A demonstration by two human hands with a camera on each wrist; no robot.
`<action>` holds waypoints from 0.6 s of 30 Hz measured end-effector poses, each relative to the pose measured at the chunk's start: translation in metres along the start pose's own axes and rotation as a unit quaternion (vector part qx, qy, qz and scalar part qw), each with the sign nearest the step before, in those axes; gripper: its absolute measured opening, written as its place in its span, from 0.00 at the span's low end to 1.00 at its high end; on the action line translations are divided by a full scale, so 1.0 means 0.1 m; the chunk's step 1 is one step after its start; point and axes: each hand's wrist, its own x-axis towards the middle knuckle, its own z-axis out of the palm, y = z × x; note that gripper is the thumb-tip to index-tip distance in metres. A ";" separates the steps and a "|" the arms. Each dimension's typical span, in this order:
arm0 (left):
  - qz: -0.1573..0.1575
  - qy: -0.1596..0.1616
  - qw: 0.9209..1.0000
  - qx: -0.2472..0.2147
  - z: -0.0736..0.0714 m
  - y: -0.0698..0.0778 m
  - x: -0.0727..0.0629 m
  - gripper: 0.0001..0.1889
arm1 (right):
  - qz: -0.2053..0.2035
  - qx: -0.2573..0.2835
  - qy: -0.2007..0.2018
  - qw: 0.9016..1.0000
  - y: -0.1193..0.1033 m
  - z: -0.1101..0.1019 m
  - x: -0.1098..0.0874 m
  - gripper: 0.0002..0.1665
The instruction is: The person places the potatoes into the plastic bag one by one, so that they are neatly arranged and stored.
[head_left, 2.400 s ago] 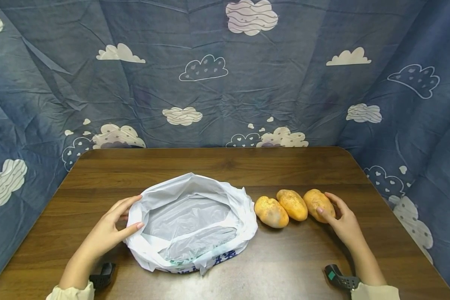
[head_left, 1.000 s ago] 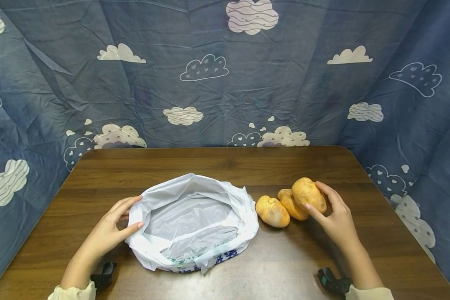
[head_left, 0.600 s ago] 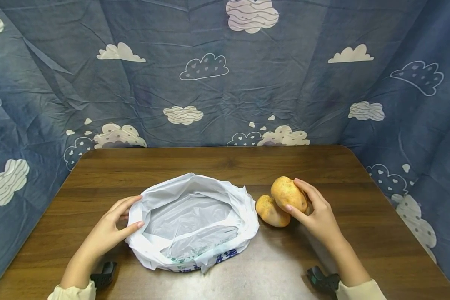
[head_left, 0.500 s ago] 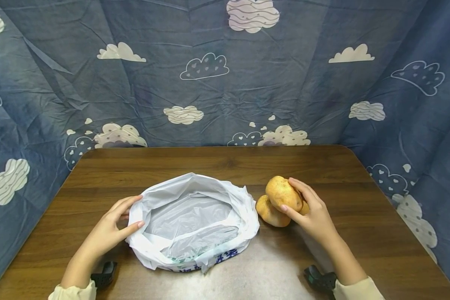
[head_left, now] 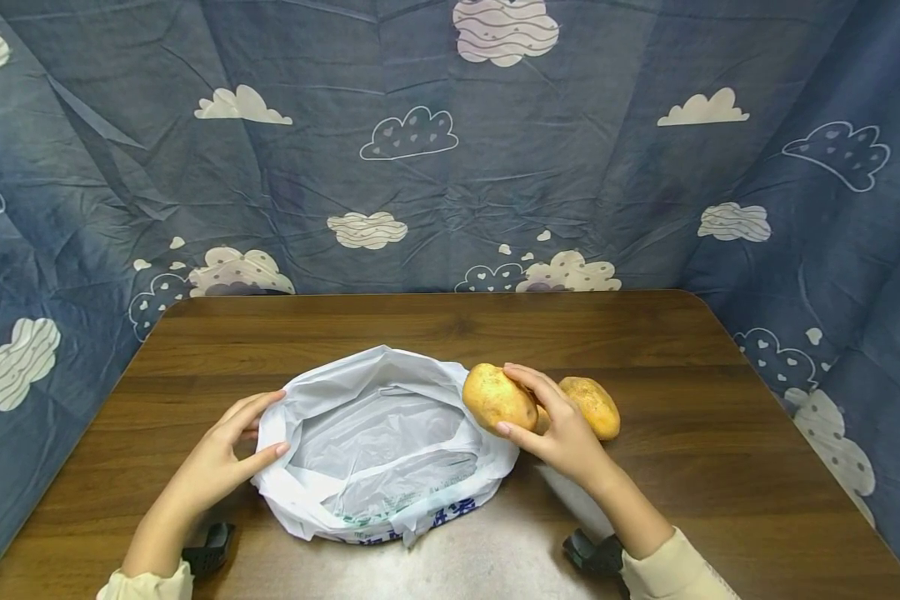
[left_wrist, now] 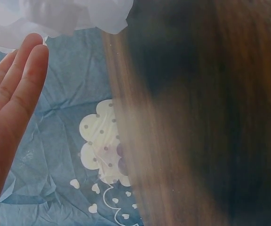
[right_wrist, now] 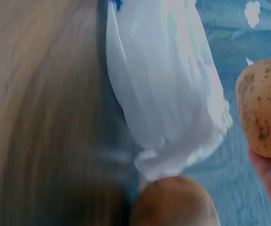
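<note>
Right wrist cam showed dark specks on the held potato (right_wrist: 262, 108) plainer than the head view did, plus a 2nd potato (right_wrist: 175, 202) by the white bag (right_wrist: 163, 70); from above, the right hand (head_left: 558, 429) mostly hid that 2nd potato. 3rd potato (head_left: 591, 407) showed only in the head view, on the table (head_left: 682, 400), right of the 2nd. Right hand pinched the held potato, thumb on the near side, fingers on the far side, over the bag's right rim; probably not touching it, hard to call. Left hand (head_left: 210, 454) had thumb and fingers spread, fairly straight, tips at the bag's left edge. Bag mouth gaped upward. Blue print (head_left: 453, 511) and green print (head_left: 420, 493) sat near side, too blurred to read.
</note>
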 end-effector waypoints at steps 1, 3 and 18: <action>0.000 0.000 1.000 0.000 0.00 0.00 0.00 0.33 | -0.001 0.002 -0.005 1.000 -0.02 0.04 0.01 0.38; -0.002 -0.001 1.000 -0.001 0.00 0.01 0.00 0.33 | 0.000 0.006 -0.018 1.000 -0.01 0.12 0.02 0.38; -0.003 -0.002 1.000 0.004 0.00 0.01 0.00 0.33 | 0.013 0.071 -0.076 0.995 -0.11 0.65 0.22 0.36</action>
